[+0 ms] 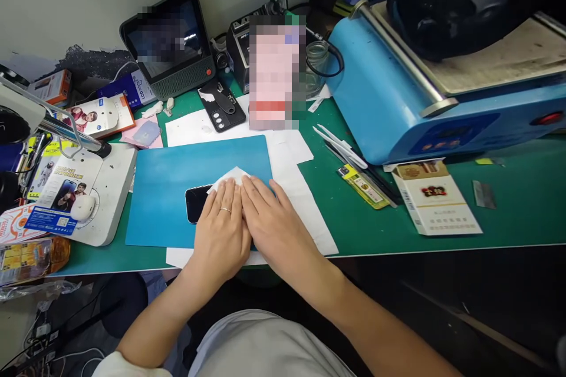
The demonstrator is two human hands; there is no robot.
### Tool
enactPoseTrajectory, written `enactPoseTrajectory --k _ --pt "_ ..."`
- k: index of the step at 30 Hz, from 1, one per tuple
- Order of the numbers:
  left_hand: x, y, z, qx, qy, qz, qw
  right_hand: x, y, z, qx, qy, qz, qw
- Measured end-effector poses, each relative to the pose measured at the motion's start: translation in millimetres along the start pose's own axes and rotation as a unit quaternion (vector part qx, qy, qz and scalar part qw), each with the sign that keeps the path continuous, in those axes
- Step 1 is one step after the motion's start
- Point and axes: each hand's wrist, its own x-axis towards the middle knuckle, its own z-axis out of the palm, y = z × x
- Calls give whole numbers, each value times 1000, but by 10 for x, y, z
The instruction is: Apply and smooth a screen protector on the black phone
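Observation:
A black phone [196, 202] lies face up on a blue mat [168, 188] at the front of the green bench. A white wipe [230, 177] rests on the phone. My left hand [221, 230], wearing a ring, lies flat with its fingers stretched out on the wipe and the phone. My right hand [272, 221] lies flat beside it, its fingers extended and touching the left hand's fingers over the phone's right part. Most of the phone is hidden under both hands.
White paper sheets [305, 200] lie under the mat. A blue machine [420, 94] stands at right, with tweezers [340, 144], a yellow tool [365, 185] and a cigarette pack [435, 200] before it. A white stand base [106, 188], boxes and packets crowd the left. A small monitor [170, 41] is behind.

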Motion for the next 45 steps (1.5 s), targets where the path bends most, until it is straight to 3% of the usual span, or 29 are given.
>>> enactPoseTrajectory --k 6,16,29,36,40,45 --pt "-175 2 -15 -8 -14 15 1000 -124 -177 -16 -19 11 18 1000" --pt "-356 -179 -76 26 -12 4 1000 14 -472 109 -27 58 23 998" --pt "-357 -174 -129 34 -27 5 999 3 -432 100 -3 52 2 999" --pt "-450 -185 -249 26 -67 21 997 -72 -506 67 43 27 -16 999" --pt "-389 -254 -273 32 -65 8 997 -5 -376 54 59 11 -36 998" --pt "-80 -479 -328 14 -109 25 994 246 40 -43 70 -46 -113 990"
